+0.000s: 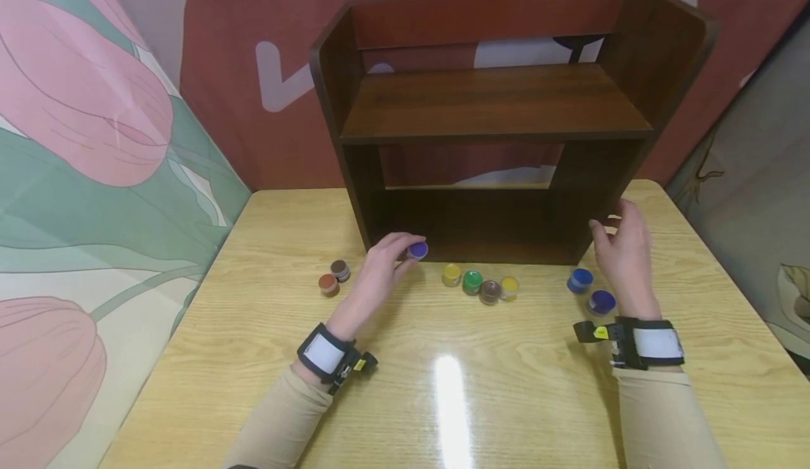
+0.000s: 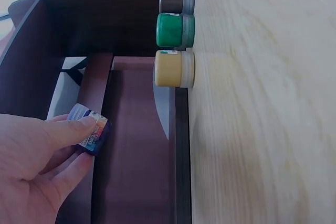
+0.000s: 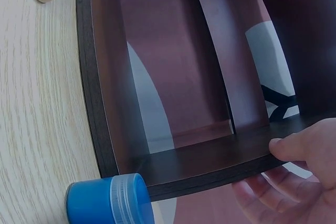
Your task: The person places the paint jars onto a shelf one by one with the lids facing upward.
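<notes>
My left hand [image 1: 378, 266] pinches a small paint jar [image 1: 418, 250] with a purple-blue top between thumb and fingers, in front of the dark brown shelf's lower opening. In the left wrist view, the colourful label of this paint jar [image 2: 94, 132] faces the camera. The two-tier wooden shelf [image 1: 496, 103] stands upright at the back of the table. My right hand [image 1: 625, 261] grips the shelf's right side panel low down; the right wrist view has the thumb [image 3: 286, 149] on the panel's inner side and the other fingers outside it.
Before the shelf on the wooden table [image 1: 519, 384] sit yellow [image 1: 451, 275], green [image 1: 472, 283], brown [image 1: 490, 292] and another yellow jar [image 1: 509, 287]. Orange-red [image 1: 328, 285] and dark brown jars [image 1: 339, 270] lie left, blue [image 1: 579, 280] and dark blue jars [image 1: 601, 303] right.
</notes>
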A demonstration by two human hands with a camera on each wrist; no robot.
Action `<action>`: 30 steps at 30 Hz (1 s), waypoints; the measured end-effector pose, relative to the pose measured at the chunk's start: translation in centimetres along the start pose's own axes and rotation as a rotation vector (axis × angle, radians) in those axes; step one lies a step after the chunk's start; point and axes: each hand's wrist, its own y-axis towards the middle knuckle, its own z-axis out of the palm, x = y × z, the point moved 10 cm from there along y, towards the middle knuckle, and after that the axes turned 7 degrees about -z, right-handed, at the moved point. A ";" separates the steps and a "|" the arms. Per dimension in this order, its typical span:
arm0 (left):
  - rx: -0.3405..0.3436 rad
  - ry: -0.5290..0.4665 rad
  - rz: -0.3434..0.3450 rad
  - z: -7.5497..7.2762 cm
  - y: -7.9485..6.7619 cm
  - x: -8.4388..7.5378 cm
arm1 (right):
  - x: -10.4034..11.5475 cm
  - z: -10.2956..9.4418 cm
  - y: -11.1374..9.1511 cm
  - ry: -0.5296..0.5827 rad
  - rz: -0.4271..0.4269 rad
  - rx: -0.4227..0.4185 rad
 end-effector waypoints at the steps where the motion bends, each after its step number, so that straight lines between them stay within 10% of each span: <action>1: -0.002 -0.003 -0.001 -0.1 0.0 -0.1 | 0.0 0.0 0.0 0.000 -0.001 -0.001; 30: -0.117 -0.032 -0.045 -3.3 0.4 -0.8 | -0.4 0.2 -0.2 0.013 0.023 0.023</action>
